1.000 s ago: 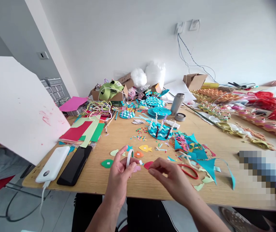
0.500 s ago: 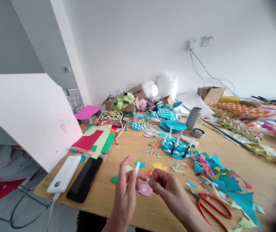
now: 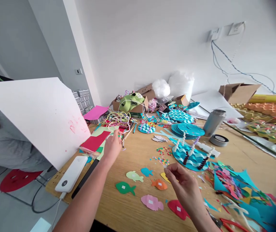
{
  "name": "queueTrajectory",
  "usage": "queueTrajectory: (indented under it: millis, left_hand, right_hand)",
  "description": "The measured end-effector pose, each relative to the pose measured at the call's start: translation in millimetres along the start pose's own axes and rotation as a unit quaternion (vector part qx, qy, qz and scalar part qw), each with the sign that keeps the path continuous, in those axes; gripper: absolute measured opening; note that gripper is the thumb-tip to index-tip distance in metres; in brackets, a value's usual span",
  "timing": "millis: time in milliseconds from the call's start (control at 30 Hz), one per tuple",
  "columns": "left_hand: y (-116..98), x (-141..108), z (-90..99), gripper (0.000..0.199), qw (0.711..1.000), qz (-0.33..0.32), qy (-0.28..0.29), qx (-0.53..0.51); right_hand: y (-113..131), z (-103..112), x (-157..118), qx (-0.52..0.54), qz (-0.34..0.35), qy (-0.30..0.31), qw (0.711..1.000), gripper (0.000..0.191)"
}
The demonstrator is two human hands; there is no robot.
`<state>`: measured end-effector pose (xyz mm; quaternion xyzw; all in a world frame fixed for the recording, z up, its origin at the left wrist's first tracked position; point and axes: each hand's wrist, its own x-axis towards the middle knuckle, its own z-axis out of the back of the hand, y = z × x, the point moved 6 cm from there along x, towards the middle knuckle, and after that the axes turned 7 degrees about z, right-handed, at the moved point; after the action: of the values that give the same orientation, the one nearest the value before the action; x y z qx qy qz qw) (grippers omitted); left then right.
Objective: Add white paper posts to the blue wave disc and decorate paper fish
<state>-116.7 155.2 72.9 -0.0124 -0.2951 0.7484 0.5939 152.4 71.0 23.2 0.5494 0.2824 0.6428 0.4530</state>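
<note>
My left hand (image 3: 113,145) reaches over the coloured paper sheets (image 3: 96,140) beside a tangle of pipe cleaners (image 3: 118,118). Its fingers are closed near a pale curved thing, whose kind I cannot make out. My right hand (image 3: 182,180) pinches a small white piece (image 3: 166,167) between thumb and fingers, above a mostly covered yellow paper shape. On the table below lie paper fish: a green fish (image 3: 125,188), a pink fish (image 3: 151,202), a red fish (image 3: 178,209) and an orange fish (image 3: 159,184), each with a white square, plus a blue fish (image 3: 147,171) and a pale green fish (image 3: 134,176).
A blue wavy disc (image 3: 188,156) with upright twisted stems stands beyond my right hand. Colourful scraps (image 3: 234,183) and red-handled pliers (image 3: 227,223) lie right. A white power bank (image 3: 71,174) and a large white board (image 3: 36,116) are left. A metal flask (image 3: 214,123) stands behind.
My left hand has moved away from my right, forward and left to the paper sheets; the white strip on it no longer shows. The fish are uncovered. The view has turned left.
</note>
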Motion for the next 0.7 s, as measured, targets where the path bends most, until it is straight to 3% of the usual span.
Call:
queueTrajectory:
  millis: [100,200,367,600,700]
  left_hand:
    - [24,31,-29.5,0.04,0.996,0.026,0.028,0.081]
    - [44,39,-52.7,0.035,0.988,0.042,0.05,0.139]
    - [57,36,-65.5,0.031,0.981,0.035,0.081,0.173]
    - [34,18,-50.9,0.025,0.992,0.001,0.083,0.091]
    - [12,-8,-58.6,0.019,0.99,-0.034,0.139,0.0]
  right_hand:
    - [-7,2,-1,-0.008,0.015,-0.013,1.0,0.025]
    - [-11,4,-1,-0.015,0.0,-0.005,1.0,0.023]
    - [-24,-1,2,0.014,-0.052,0.024,0.998,0.025]
    - [-39,-15,4,0.0,-0.099,0.131,0.986,0.028]
    - [-30,-24,11,-0.044,-0.106,0.212,0.97,0.024]
